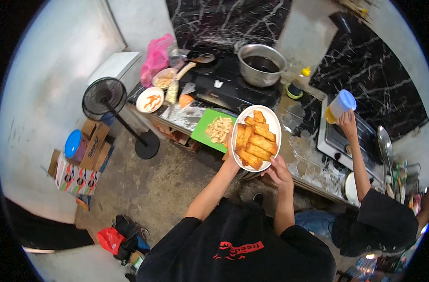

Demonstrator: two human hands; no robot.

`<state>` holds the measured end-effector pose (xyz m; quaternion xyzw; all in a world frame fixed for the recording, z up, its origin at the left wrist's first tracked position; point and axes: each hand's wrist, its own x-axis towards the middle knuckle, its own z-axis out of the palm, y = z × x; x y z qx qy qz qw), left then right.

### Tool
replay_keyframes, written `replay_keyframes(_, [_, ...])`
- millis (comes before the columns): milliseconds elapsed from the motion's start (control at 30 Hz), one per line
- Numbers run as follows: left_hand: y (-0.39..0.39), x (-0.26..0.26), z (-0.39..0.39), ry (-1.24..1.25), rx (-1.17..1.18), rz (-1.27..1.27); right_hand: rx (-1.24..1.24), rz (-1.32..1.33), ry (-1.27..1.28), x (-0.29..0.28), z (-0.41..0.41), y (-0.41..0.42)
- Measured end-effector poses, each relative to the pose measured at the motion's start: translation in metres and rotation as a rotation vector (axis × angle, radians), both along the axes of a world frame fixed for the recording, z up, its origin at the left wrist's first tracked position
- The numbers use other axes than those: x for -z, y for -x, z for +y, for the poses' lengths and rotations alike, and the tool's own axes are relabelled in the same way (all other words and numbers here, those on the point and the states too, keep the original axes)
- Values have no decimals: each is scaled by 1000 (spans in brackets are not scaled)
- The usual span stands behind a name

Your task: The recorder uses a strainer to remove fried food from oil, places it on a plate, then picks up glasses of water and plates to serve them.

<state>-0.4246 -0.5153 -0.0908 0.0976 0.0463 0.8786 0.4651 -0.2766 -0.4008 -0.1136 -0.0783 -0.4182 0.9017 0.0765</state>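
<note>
A white oval plate [278, 121] piled with golden fried rolls [260, 141] is held up before me, between both hands. My left hand [232, 149] grips its left rim, partly hidden by the plate. At the lower right rim, my right hand [279, 171] holds on with its fingers under the edge. Just behind the plate, a green cutting board [204, 128] lies on the counter and overhangs its front edge. Pale cut strips of food [218, 129] are heaped on that board.
A steel pot [262, 79] of dark liquid stands on the black stove [214, 90]. On the right, a co-worker's hand [346, 123] holds a blue-lidded pitcher [336, 109] over another stove [362, 141]. A black pedestal fan [105, 98] and a cardboard box [94, 144] stand left.
</note>
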Motion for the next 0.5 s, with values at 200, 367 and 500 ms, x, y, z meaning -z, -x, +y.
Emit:
replay_keyframes(200, [19,-6,-41,-82,-139,-1,-168,26,24,-1,-18,42])
replay_keyframes(367, [30,-5,-76,-53,-258,-31,-257,2,-26,-5,-43,74])
replay_keyframes(500, [39,-4,-106,-33,-352,-53,-380,26,8,-10,-65,97])
